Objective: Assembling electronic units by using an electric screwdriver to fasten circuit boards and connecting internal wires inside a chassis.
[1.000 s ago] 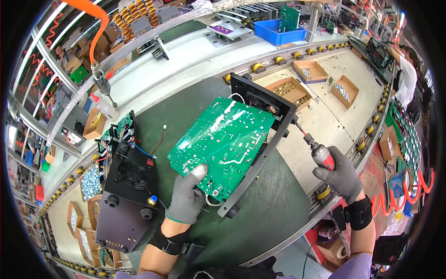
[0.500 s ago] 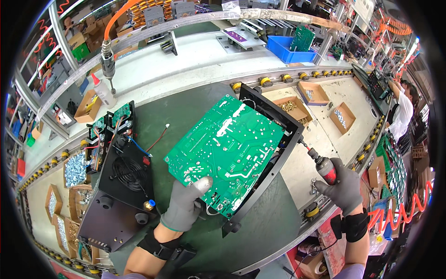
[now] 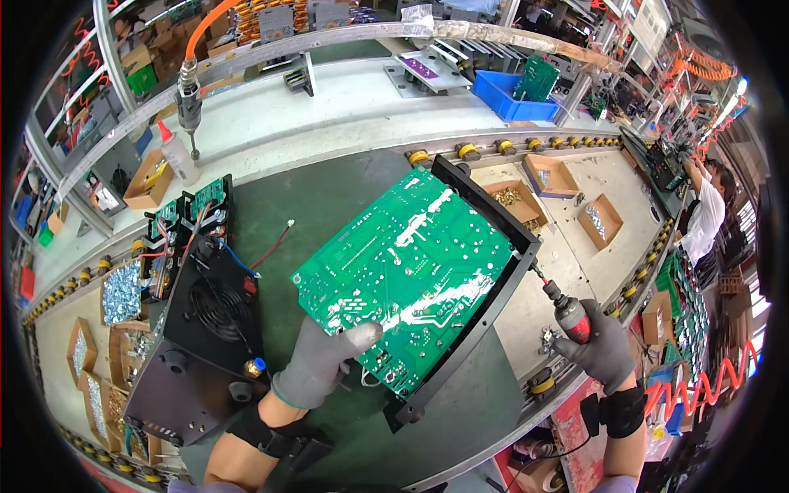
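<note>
Our gloved left hand (image 3: 316, 370) clamps the large green circuit board (image 3: 407, 267), the right hand (image 3: 604, 349) grips the red-tipped electric screwdriver (image 3: 559, 304) — a slipping bit could gouge traces.

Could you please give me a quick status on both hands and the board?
Left hand gripping green circuit board. Right hand holds red screwdriver, tip at black frame. Nothing in the way.
</note>
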A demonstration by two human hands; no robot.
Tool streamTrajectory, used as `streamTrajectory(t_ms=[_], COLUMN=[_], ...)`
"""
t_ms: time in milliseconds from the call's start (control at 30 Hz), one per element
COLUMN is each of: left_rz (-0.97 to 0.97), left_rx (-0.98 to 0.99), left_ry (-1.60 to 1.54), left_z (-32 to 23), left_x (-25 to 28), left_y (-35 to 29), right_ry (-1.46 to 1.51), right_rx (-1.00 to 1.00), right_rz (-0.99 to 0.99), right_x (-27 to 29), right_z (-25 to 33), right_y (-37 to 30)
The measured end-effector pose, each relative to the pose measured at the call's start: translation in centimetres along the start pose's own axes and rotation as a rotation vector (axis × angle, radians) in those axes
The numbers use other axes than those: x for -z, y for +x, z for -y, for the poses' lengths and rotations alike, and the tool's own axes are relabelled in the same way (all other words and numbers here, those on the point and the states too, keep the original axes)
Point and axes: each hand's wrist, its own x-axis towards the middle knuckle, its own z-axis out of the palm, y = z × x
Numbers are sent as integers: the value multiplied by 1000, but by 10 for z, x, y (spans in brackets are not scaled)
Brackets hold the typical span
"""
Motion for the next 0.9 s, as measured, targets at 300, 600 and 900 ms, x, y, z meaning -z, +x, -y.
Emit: streamTrajectory(t_ms=[300,600,900], left_rz=[-21,-20,-3], left_rx=[55,135,109], left_ry=[-83,-29,-62], left_z=[-4,-9,-4], left_x=[-7,3,10], left_y=[-7,0,-1], right_ry=[-69,-180,-393], right_rx=[13,55,245], right_rz=[-20,-62,-149], right_x=[1,-5,-8], right_z=[0,-5,-7], right_y=[-3,3,14])
